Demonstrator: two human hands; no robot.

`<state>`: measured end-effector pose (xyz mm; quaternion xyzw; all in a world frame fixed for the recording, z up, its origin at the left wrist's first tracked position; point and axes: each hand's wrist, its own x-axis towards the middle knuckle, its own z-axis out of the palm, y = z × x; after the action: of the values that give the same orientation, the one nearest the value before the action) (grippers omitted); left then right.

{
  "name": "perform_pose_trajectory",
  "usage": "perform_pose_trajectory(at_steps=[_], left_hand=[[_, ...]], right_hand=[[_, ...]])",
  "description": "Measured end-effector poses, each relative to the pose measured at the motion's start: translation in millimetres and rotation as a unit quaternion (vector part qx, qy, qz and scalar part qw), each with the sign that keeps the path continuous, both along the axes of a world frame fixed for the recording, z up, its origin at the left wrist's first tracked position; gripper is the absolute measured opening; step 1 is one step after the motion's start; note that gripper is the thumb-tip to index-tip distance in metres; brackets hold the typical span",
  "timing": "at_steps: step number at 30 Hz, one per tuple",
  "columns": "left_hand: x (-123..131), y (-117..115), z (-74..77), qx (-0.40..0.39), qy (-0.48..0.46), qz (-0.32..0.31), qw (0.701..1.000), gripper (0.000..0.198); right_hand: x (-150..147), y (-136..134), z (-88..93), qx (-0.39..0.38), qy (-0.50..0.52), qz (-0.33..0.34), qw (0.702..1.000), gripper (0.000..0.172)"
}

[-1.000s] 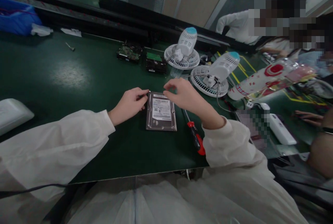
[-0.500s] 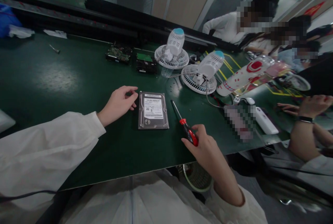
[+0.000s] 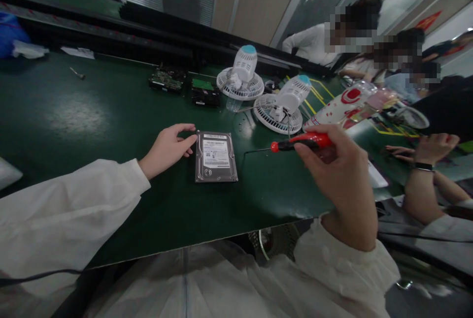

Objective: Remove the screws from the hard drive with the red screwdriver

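Observation:
A silver hard drive (image 3: pixel 216 156) with a white label lies flat on the green table (image 3: pixel 92 121). My left hand (image 3: pixel 169 147) rests beside its left edge, fingers loosely stretched and touching the drive's corner, holding nothing. My right hand (image 3: pixel 338 165) is raised above the table to the right of the drive, closed round the red handle of a screwdriver (image 3: pixel 291 145). The shaft points left toward the drive and hangs in the air, apart from it.
Two white desk fans (image 3: pixel 240 78) (image 3: pixel 285 105) lie beyond the drive, with two bare circuit-board drives (image 3: pixel 166 80) (image 3: pixel 205 92) further left. A white-and-red bottle (image 3: pixel 340 106) lies at right. Other people sit at right; one person's hand (image 3: pixel 432 148) rests near the table edge.
My right hand left the drive, took hold of the screwdriver lying on the table and lifted it up to the right. My left hand stayed by the drive.

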<state>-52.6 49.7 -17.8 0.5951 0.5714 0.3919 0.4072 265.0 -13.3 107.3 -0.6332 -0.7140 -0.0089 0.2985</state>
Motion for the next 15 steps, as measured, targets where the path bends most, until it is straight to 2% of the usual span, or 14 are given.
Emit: perform_pose_trajectory(at_steps=[5, 9, 12, 15], left_hand=[[1.9, -0.8, 3.2, -0.011, -0.011, -0.002, 1.000, 0.053], [2.7, -0.8, 4.7, -0.021, -0.013, -0.008, 1.000, 0.054], [2.1, -0.3, 4.5, -0.024, -0.015, -0.014, 1.000, 0.054], [1.1, 1.3, 2.6, -0.025, -0.019, -0.023, 0.999, 0.054]], right_hand=[[-21.9, 47.5, 26.2, 0.029, -0.044, 0.101, 0.993, 0.029], [-49.9, 75.9, 46.3, 0.059, -0.042, 0.138, 0.988, 0.022], [-72.6, 93.3, 50.0, 0.106, -0.021, 0.201, 0.974, 0.012], [-93.3, 108.7, 42.2, 0.133, -0.007, 0.249, 0.959, 0.024]])
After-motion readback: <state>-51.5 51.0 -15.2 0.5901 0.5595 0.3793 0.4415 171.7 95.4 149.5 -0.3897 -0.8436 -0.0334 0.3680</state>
